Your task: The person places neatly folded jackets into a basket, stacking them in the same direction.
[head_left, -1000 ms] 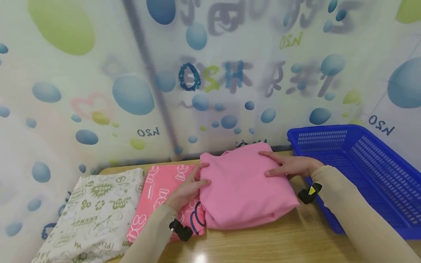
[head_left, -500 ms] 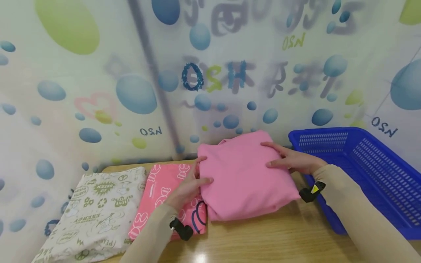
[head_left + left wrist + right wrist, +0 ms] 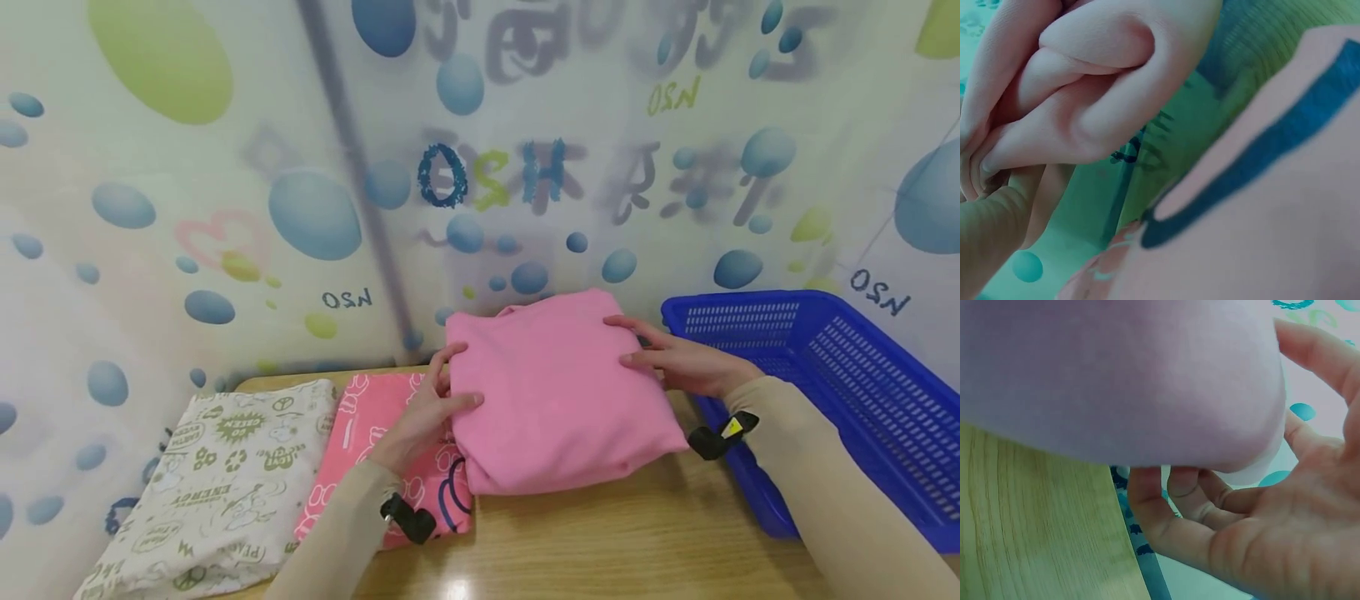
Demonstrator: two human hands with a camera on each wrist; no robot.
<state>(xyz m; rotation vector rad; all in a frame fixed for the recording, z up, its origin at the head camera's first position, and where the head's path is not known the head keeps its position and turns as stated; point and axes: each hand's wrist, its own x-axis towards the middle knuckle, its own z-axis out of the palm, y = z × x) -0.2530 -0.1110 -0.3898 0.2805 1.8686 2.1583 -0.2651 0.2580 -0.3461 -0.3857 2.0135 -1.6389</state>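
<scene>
A thick bundle of folded plain pink cloth [image 3: 558, 392] is held up between both hands, tilted, above the table. My left hand [image 3: 420, 421] grips its left side, the thumb on the upper face. In the left wrist view, rolled layers of the pink cloth [image 3: 1097, 75] run into the left hand [image 3: 997, 215]. My right hand [image 3: 686, 362] holds the right side. Seen from the right wrist, the right hand [image 3: 1272, 519] has curled fingers under the cloth [image 3: 1129, 381]. Below the left forearm lies a folded coral cloth [image 3: 360, 433] with white figures and a dark blue curve.
A folded white cloth [image 3: 225, 492] with green print lies at the far left. On the right stands a blue perforated plastic basket [image 3: 757, 307]. The wooden table [image 3: 570, 542] backs onto a patterned curtain [image 3: 487, 108].
Both hands have raised the pink cloth off the table, its back edge moving up most. The right hand has shifted slightly right. The other cloths and the basket stay put.
</scene>
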